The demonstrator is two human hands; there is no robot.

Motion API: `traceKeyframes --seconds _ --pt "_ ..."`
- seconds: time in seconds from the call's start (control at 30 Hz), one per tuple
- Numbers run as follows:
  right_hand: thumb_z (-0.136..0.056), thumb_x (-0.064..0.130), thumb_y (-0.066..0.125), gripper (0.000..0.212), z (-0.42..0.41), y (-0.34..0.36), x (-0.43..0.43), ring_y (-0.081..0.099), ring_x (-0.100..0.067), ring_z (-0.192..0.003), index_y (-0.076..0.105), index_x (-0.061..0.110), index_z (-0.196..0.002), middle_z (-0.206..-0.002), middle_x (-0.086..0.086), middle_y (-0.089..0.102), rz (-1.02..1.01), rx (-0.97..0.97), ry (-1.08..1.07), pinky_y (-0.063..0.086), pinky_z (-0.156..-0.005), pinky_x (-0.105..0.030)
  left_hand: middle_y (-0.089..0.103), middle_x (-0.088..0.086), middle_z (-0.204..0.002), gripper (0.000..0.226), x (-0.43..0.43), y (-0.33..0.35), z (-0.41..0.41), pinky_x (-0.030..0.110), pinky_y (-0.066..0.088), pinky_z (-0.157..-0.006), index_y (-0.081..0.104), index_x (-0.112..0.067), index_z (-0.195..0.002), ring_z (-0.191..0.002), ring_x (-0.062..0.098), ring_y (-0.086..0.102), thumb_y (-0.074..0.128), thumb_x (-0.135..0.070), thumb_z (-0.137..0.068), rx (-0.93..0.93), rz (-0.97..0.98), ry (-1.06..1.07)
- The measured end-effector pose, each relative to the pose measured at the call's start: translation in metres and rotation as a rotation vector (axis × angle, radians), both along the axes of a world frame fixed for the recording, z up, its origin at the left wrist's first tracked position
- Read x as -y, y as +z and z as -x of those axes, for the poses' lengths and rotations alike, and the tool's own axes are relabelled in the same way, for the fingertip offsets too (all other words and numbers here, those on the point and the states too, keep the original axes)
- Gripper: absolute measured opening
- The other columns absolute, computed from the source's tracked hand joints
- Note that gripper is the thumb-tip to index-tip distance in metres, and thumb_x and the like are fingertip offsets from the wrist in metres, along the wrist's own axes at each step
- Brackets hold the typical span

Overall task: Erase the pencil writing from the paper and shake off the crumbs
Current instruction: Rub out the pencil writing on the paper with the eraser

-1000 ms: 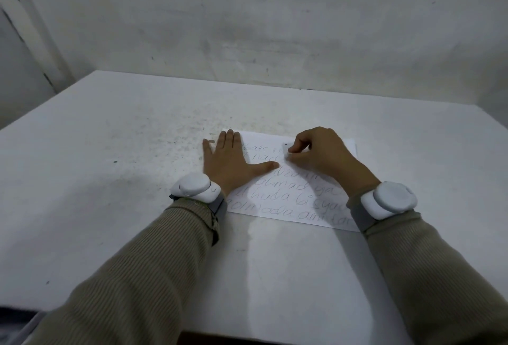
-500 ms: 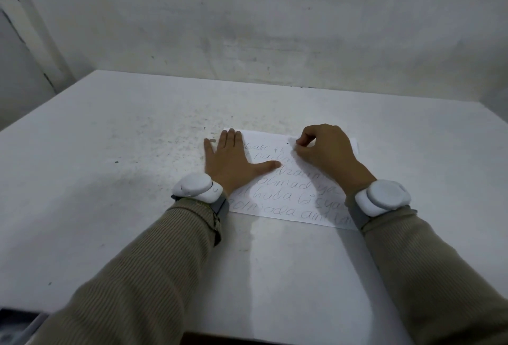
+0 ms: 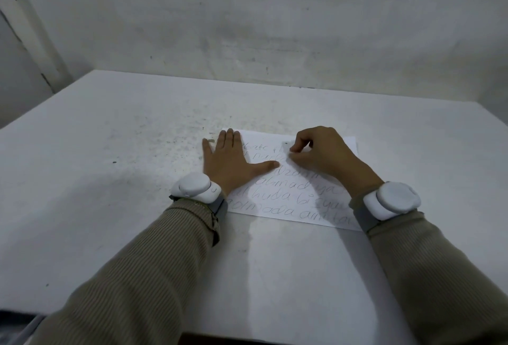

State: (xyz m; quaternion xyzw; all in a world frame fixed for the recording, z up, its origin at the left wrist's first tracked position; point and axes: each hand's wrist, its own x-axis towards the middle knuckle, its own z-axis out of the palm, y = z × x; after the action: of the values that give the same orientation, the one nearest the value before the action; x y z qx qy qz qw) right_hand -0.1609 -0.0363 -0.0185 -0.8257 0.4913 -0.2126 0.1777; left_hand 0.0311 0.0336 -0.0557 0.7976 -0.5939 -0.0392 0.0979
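Paper lies flat on the white table, a little right of middle and near us, its long edges running left to right. Starting from the left, we see dark specks scattered over the tabletop just beyond the sheet's left end. Next comes the left hand, spread flat with its fingers straight and close together and the thumb stretched out to the right. It presses on the sheet's left end, and its little finger lies past the edge on the table. Pencil writing covers the sheet in several lines, and the lines nearest us look darker than the faint ones at the far edge. Further right, the right hand rests on the upper middle of the sheet with its fingers curled. Its fingertips pinch a small pale eraser against the paper, and we can make out little of it. A white band sits on each wrist, left band and right band, above ribbed tan sleeves.
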Motion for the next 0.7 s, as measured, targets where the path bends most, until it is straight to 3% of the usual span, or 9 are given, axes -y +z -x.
traceKeyframes --seconds 0.13,0.33,0.47,0.63,0.7 --pt "-0.079 0.028 0.068 0.008 -0.0017 -0.0053 0.0061 0.063 -0.013 -0.077 0.07 0.021 -0.075 -0.077 0.007 0.071 0.172 -0.025 -0.117 0.051 -0.078 -0.033 0.013 0.007 -0.165 0.147 0.0003 0.0001 -0.0001 0.056 0.002 -0.119 0.014 -0.008 -0.155 -0.152 0.018 0.007 0.004 -0.101 -0.042 0.0 0.015 -0.001" --pt "-0.075 0.025 0.073 0.006 -0.0052 -0.0007 0.0018 0.056 -0.002 -0.069 0.07 0.022 -0.071 -0.076 0.014 0.069 -0.005 0.011 -0.005 0.044 -0.066 -0.023 0.01 0.007 -0.165 0.146 0.0012 -0.0011 -0.0032 0.057 0.001 -0.119 0.01 -0.008 -0.156 -0.152 0.018 0.005 0.012 -0.106 -0.048 0.002 -0.003 -0.014" --pt "-0.079 0.025 0.067 0.009 -0.0049 -0.0059 0.0085 0.063 -0.017 -0.078 0.07 0.018 -0.075 -0.077 0.005 0.071 0.156 -0.039 -0.136 0.05 -0.08 -0.037 0.013 0.006 -0.164 0.146 0.0008 -0.0019 -0.0015 0.057 0.002 -0.119 0.014 -0.008 -0.155 -0.152 0.018 0.007 0.005 -0.101 -0.044 0.004 0.019 -0.005" --pt "-0.077 0.021 0.071 0.003 -0.0051 -0.0013 0.0027 0.056 -0.003 -0.072 0.071 0.021 -0.074 -0.077 0.012 0.069 0.011 0.037 0.005 0.045 -0.07 -0.024 0.009 0.006 -0.165 0.146 0.001 -0.001 -0.0026 0.057 -0.001 -0.119 0.009 -0.008 -0.156 -0.152 0.018 0.003 0.01 -0.105 -0.047 -0.004 -0.014 -0.015" --pt "-0.078 0.026 0.071 0.005 -0.005 -0.0015 0.005 0.057 -0.004 -0.073 0.071 0.022 -0.075 -0.079 0.012 0.07 0.041 0.003 0.0 0.046 -0.072 -0.025 0.01 0.007 -0.165 0.145 0.0015 -0.0017 -0.003 0.057 0.0 -0.119 0.01 -0.008 -0.156 -0.152 0.018 0.004 0.011 -0.105 -0.048 0.003 -0.007 -0.011"
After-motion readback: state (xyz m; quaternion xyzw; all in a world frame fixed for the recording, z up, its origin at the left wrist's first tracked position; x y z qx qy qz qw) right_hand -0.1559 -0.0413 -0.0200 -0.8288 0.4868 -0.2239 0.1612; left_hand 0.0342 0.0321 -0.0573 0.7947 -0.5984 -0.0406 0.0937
